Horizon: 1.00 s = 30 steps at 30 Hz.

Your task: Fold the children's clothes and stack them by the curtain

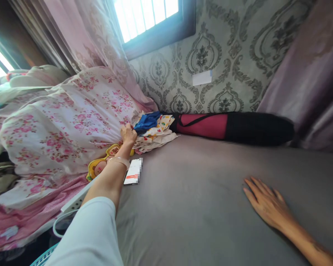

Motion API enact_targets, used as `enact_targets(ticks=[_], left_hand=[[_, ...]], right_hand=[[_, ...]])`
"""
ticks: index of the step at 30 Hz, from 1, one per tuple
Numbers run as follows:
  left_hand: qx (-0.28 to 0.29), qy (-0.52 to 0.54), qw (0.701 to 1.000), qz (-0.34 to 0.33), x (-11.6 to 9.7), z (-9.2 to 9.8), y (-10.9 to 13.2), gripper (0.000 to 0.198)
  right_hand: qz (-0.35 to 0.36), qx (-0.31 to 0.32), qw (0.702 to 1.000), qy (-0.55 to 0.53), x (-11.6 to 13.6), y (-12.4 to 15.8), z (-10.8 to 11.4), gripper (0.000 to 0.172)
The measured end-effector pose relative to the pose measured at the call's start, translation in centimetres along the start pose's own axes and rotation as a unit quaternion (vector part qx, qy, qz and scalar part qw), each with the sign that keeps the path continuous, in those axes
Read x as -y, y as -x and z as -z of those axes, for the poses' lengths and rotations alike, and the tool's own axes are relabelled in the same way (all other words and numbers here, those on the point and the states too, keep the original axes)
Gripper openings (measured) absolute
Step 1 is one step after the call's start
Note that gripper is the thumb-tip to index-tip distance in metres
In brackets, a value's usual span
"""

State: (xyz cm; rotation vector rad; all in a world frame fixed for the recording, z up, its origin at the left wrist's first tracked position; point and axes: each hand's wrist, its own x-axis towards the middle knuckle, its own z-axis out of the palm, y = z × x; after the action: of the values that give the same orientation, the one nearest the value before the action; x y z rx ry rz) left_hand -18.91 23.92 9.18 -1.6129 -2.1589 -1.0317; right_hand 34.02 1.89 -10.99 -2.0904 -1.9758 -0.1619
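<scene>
My left hand reaches far forward with its fingers closed on the edge of a pile of small folded clothes at the back of the grey bed sheet. A blue garment lies on top of that pile, right by my fingers. A pale band sits on my left wrist. My right hand lies flat on the sheet at the right, palm down, fingers spread, holding nothing.
A phone lies on the sheet beside my left forearm. A big floral quilt bundle fills the left. A red and black roll bag lies along the patterned wall. A yellow cartoon item peeks out under the quilt.
</scene>
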Motion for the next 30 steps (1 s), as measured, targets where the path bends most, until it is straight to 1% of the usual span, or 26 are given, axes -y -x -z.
enact_targets(ticks=[2, 5, 9, 11, 12, 14, 16, 19, 21, 23, 25, 26, 28, 30], left_hand=[[-0.050, 0.052, 0.996, -0.061, -1.9, 1.0, -0.1, 0.025], [-0.071, 0.151, 0.979, -0.121, -5.1, 2.3, 0.0, 0.026], [-0.146, 0.270, 0.937, -0.165, -9.4, 4.0, 0.7, 0.018], [-0.162, 0.332, 0.913, -0.172, -11.3, 4.8, 1.4, 0.013], [-0.157, 0.367, 0.901, -0.173, -12.1, 5.1, 2.0, 0.012], [-0.117, 0.447, 0.871, -0.168, -13.6, 5.6, 3.7, 0.021], [-0.044, 0.534, 0.832, -0.143, -14.8, 5.9, 6.0, 0.032], [0.092, 0.646, 0.755, -0.065, -16.3, 6.2, 10.6, 0.036], [0.172, 0.688, 0.705, -0.003, -17.1, 6.4, 13.9, 0.034], [0.228, 0.702, 0.672, 0.055, -17.7, 6.4, 16.9, 0.033], [0.274, 0.699, 0.653, 0.101, -18.2, 6.3, 19.5, 0.032], [0.296, 0.695, 0.645, 0.118, -18.4, 6.1, 20.7, 0.032], [0.339, 0.684, 0.629, 0.147, -18.9, 5.6, 22.6, 0.030], [0.372, 0.670, 0.617, 0.176, -19.3, 5.1, 24.2, 0.027]], right_hand=[[0.005, -0.005, 1.000, -0.002, 0.1, 0.1, 0.1, 0.070], [0.011, -0.011, 1.000, 0.003, 0.4, 0.2, 0.4, 0.069], [0.007, -0.013, 1.000, 0.014, 0.7, 0.3, 0.8, 0.068], [0.007, -0.009, 1.000, 0.015, 0.8, 0.3, 1.0, 0.067], [0.007, -0.005, 1.000, 0.014, 0.9, 0.3, 1.1, 0.067], [0.002, 0.005, 1.000, 0.010, 1.1, 0.4, 1.4, 0.067], [-0.004, 0.014, 1.000, 0.004, 1.3, 0.5, 1.6, 0.067], [-0.007, 0.018, 1.000, -0.016, 1.2, 0.5, 1.6, 0.064], [-0.011, 0.021, 0.998, -0.050, 1.0, 0.1, 1.8, 0.060], [-0.033, 0.032, 0.992, -0.119, 1.1, -0.3, 2.4, 0.055], [-0.055, 0.042, 0.970, -0.232, 1.9, -0.6, 3.8, 0.047], [-0.056, 0.041, 0.951, -0.300, 2.6, -0.6, 4.9, 0.044], [-0.032, 0.024, 0.907, -0.420, 4.7, -0.1, 7.3, 0.040], [-0.018, 0.009, 0.859, -0.512, 7.1, 0.6, 9.7, 0.037]])
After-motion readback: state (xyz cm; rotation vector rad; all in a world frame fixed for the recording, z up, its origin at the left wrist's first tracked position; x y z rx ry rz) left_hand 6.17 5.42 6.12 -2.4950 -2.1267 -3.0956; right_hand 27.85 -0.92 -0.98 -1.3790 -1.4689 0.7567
